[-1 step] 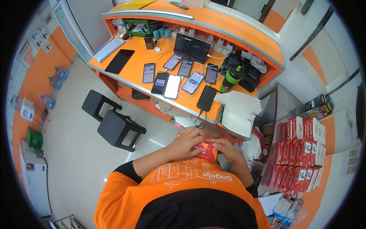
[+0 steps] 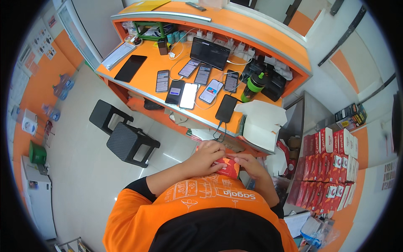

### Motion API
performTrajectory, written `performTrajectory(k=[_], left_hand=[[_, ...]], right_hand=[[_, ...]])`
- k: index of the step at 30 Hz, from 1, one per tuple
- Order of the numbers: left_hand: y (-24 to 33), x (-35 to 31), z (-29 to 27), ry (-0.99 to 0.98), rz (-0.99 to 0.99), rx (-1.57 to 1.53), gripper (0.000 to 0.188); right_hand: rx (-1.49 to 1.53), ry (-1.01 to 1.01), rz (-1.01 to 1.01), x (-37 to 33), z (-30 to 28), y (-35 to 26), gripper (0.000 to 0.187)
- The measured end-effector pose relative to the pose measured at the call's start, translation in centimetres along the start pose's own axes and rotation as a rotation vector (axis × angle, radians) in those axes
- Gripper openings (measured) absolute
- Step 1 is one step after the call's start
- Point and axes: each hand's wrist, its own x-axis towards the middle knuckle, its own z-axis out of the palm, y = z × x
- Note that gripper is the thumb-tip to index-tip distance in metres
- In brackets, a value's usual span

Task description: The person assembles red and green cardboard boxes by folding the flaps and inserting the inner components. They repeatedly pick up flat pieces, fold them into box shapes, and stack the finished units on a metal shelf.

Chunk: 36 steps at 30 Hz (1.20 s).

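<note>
Close to my chest, both hands hold a small red box (image 2: 229, 170). My left hand (image 2: 206, 158) wraps over its left side and top. My right hand (image 2: 252, 164) grips its right end, fingers curled. Most of the box is hidden under my fingers. My orange shirt fills the lower part of the view. An open white carton (image 2: 261, 122) lies on the counter's near right corner, just beyond my hands.
An orange counter (image 2: 147, 72) ahead carries several phones (image 2: 188, 95) on cables, a dark tablet (image 2: 210, 53) and a green-lidded bottle (image 2: 253, 87). Two black stools (image 2: 126, 140) stand on the pale floor at left. Stacked red boxes (image 2: 331, 168) fill shelves at right.
</note>
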Motion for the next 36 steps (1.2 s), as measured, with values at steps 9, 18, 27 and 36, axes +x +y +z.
performTrajectory(k=[9,18,27,36], left_hand=[[-0.1,0.7,1.1,-0.148,-0.092,-0.160,0.027],[1.3,1.5,1.9,-0.074,-0.058,-0.071,0.025],[-1.4,-0.4,-0.1,-0.130,-0.202,-0.209,0.024],[-7.4,-5.3,2.4,0.142,-0.368,-0.592,0.018]], right_hand=[[-0.018,0.134,0.145,0.1,-1.0,2.1,0.046],[-0.015,0.165,0.098,0.3,0.8,1.2,0.047],[-0.346,0.025,-0.338,-0.4,1.3,2.5,0.039],[-0.343,0.105,-0.383,-2.2,2.5,2.2,0.035]])
